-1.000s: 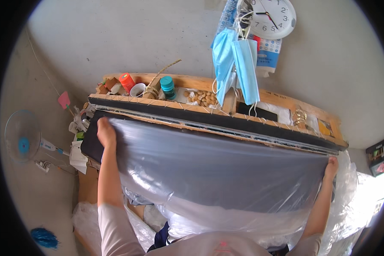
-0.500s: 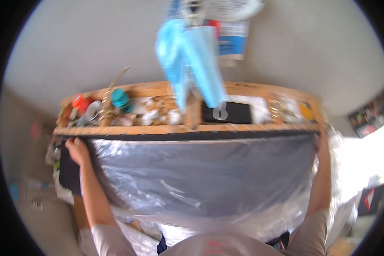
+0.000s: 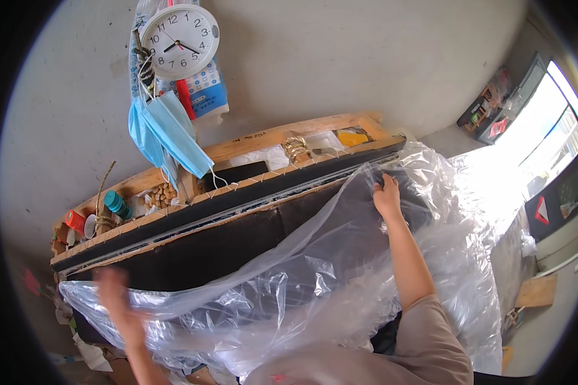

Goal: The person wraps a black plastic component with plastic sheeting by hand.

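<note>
A clear plastic sheet (image 3: 315, 276) drapes over the lower part of a long dark panel (image 3: 218, 253) and bunches up at the right. My right hand (image 3: 386, 196) has its fingers closed on the sheet near the panel's right end. At the left, my left hand (image 3: 112, 295) is smeared by motion over the sheet's left part; whether its fingers grip the plastic does not show. Between the two hands the sheet's upper edge sags, leaving a band of the dark surface bare below the wooden frame's edge.
Behind the panel runs a wooden frame (image 3: 308, 128) with compartments holding a teal bottle (image 3: 117, 203), an orange-red container (image 3: 75, 221) and small brown pieces (image 3: 162, 196). Blue face masks (image 3: 176, 131) hang in front of it under a round wall clock (image 3: 178, 42). A bright window (image 3: 549, 138) is at right.
The sheet's upper edge has come down from along the frame, baring the dark panel. My left hand has moved lower. The view has shifted to the right and tilted.
</note>
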Motion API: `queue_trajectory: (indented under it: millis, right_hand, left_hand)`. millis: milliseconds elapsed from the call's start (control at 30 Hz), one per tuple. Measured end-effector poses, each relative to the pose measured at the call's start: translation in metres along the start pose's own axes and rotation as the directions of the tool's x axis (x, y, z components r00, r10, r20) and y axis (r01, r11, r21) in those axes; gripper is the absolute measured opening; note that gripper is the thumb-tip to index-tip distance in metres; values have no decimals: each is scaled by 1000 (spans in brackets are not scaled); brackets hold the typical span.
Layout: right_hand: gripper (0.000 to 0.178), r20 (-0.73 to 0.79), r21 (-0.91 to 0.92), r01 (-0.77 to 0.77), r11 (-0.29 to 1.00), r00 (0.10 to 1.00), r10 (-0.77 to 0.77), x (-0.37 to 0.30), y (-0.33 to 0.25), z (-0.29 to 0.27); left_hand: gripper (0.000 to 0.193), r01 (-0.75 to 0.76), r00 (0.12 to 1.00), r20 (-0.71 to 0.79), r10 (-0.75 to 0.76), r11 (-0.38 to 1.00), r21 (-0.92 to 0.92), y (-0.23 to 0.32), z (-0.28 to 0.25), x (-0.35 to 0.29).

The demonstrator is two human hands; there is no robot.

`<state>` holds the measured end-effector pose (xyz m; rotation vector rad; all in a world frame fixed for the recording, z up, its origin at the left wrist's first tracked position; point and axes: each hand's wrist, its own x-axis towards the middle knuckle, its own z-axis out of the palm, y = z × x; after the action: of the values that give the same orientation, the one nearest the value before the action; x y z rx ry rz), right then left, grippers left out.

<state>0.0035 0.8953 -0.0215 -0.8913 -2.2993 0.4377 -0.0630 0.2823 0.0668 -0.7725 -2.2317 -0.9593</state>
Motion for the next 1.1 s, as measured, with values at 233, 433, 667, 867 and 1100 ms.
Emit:
queue_trajectory:
  millis: [233, 433, 667, 867, 1100]
  right_hand:
    - [14, 903, 428, -872, 237, 403, -146, -174, -151, -75]
    - [45, 749, 636, -740, 218, 525, -405, -221, -183, -93]
    - [34, -12, 479, 624, 618, 708, -706, -144, -127, -112]
    - [32, 29, 153, 465, 872, 880, -474, -76, -80, -132]
    - [51, 170, 985, 38, 168, -349, -921, -333, -273, -53]
  left_hand:
    - [21, 383, 704, -110, -702, 245, 890, -81, -146, -140]
    - [27, 291, 557, 523, -645, 742, 605, 66, -22, 5]
    - [20, 579, 775, 631, -26, 429, -693, 182, 187, 12]
    - [22, 450, 582, 67, -811, 253, -856, 91, 110, 92]
    - [31, -171, 857, -505, 101, 981, -95, 188, 48, 260]
